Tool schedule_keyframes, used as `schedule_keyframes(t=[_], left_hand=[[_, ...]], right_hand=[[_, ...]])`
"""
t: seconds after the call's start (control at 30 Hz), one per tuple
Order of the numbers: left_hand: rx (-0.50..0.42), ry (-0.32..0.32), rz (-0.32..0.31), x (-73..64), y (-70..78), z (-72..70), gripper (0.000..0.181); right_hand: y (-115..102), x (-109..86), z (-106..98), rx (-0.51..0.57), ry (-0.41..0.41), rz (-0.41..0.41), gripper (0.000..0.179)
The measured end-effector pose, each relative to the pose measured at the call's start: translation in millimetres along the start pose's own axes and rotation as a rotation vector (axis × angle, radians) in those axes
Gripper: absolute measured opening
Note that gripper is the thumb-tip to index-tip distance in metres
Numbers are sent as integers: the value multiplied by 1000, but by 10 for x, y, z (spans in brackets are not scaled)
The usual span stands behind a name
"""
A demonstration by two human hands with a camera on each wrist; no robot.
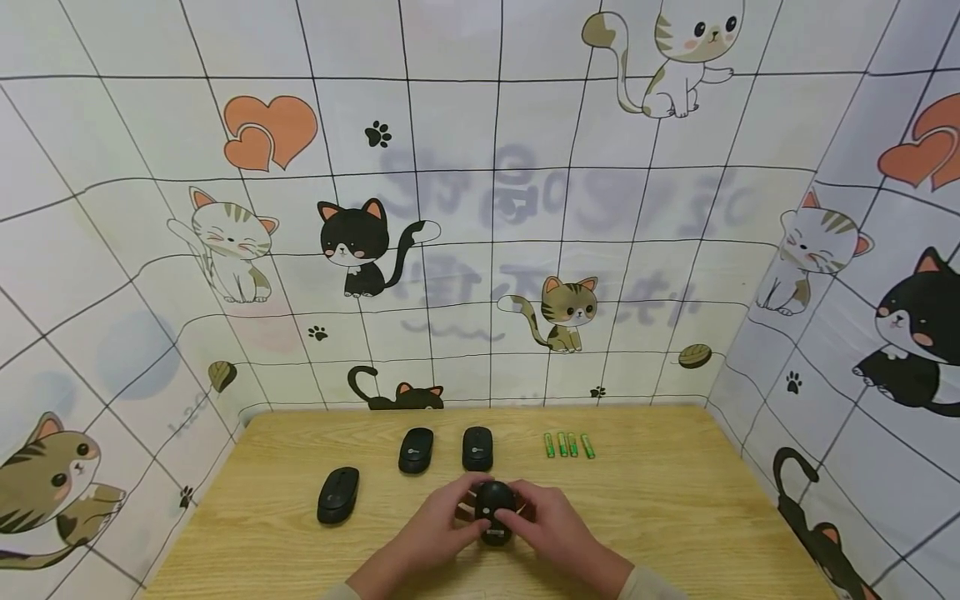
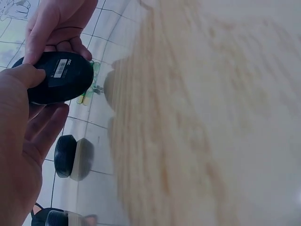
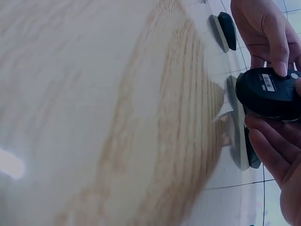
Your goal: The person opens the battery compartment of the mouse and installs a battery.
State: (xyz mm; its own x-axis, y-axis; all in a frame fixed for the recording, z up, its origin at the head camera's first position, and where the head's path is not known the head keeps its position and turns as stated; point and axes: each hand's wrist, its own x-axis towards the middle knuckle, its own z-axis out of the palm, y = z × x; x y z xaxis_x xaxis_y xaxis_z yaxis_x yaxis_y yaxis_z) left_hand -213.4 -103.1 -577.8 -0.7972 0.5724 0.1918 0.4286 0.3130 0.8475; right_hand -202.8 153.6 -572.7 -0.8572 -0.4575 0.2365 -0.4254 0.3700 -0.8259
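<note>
The left hand and right hand grip an upturned mouse above the table, its cover apparently unopened; four batteries lie untouched, right of three other mice.

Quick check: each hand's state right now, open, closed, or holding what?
Left hand: holding one side of a black mouse.
Right hand: holding its other side.
</note>
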Motion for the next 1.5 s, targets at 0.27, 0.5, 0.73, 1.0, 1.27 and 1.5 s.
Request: schedule_keyframes(t=[0.27, 0.5, 0.73, 1.0, 1.27, 1.5], left_hand=[[-50, 18, -10, 17, 46, 28, 68], [-119, 12, -42, 27, 34, 47, 73], [-240, -2, -118, 17, 9, 47, 72], [-316, -9, -150, 8, 55, 18, 68], [-325, -5, -151, -13, 79, -5, 66], [-311, -9, -168, -10, 86, -8, 65]], right_hand=[[-11, 8, 4, 122, 2, 94, 28], [-12, 14, 6, 139, 6, 152, 32], [-50, -2, 4, 165, -24, 143, 51], [-100, -14, 5, 252, -16, 170, 57], [-162, -17, 3, 277, -16, 178, 57], [-148, -12, 14, 286, -8, 178, 56]])
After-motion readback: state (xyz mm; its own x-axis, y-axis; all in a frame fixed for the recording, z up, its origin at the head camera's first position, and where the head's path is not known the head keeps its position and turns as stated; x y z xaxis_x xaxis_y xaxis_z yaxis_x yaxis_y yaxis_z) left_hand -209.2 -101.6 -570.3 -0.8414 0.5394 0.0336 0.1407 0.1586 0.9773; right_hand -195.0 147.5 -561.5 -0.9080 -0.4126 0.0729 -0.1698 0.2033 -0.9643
